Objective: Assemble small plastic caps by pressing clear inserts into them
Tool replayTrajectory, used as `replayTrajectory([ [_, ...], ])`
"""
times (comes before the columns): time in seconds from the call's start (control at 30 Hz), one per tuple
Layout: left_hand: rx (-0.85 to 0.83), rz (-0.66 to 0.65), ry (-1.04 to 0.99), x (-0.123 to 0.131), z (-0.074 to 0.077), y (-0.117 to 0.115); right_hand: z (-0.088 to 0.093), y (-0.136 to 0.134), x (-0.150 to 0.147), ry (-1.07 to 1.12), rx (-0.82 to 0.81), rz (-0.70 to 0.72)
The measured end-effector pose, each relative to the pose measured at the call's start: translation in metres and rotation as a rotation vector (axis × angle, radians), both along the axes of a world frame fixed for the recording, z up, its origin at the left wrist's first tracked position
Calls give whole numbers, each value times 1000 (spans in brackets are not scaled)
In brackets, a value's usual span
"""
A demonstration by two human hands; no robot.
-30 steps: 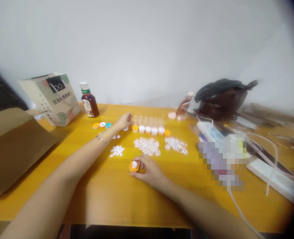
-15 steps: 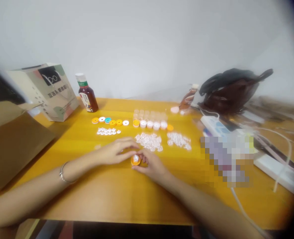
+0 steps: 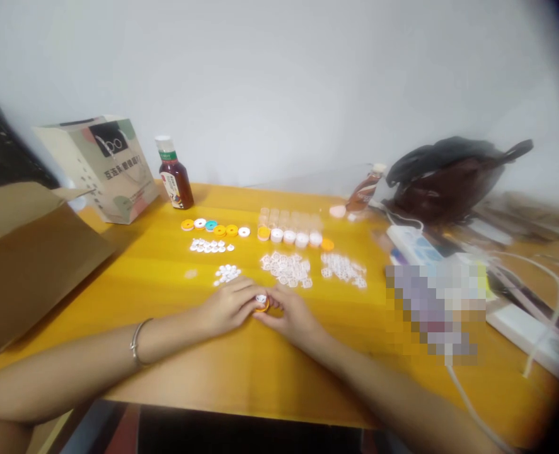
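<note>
An orange round piece [image 3: 261,307] with a white part [image 3: 261,298] in it is held between both hands over the table. My left hand [image 3: 234,304] closes its fingers on the piece from the left. From the right, my right hand [image 3: 288,313] pinches its rim. Just beyond the hands lie small white parts [image 3: 227,273] and clear, flower-like pieces [image 3: 286,269], with more clear pieces [image 3: 344,270] to the right. Farther back are a row of orange, white and teal discs [image 3: 219,231] and white round pieces [image 3: 289,237] before clear cylinders [image 3: 283,219].
A cardboard box [image 3: 33,265], a paper bag [image 3: 123,170] and a dark red bottle [image 3: 176,183] stand on the left. Toward the right are a brown bottle [image 3: 365,189], a black bag [image 3: 454,183], a power strip [image 3: 529,334] and white cables.
My left hand has come down and closed on the orange piece, uncovering the small white parts behind it. The view has shifted slightly left. My right hand keeps its hold.
</note>
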State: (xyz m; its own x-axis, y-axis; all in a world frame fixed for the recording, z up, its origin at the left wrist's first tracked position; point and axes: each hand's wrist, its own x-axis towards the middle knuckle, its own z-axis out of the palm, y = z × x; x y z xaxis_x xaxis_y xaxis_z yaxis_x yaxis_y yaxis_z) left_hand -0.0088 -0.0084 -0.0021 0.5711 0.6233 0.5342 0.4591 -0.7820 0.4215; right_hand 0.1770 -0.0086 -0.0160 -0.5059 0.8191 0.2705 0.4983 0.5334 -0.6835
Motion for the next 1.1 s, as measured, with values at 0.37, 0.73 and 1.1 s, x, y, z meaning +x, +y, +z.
replayTrajectory([
  [0.37,-227,154,-294,3,31,1,6,-1,2,49,-45,-15],
  [0.73,-300,136,-375,6,25,-1,23,-4,-5,693,-514,26],
  [1.1,-367,20,-526,13,23,1,27,1,-7,829,-685,52],
])
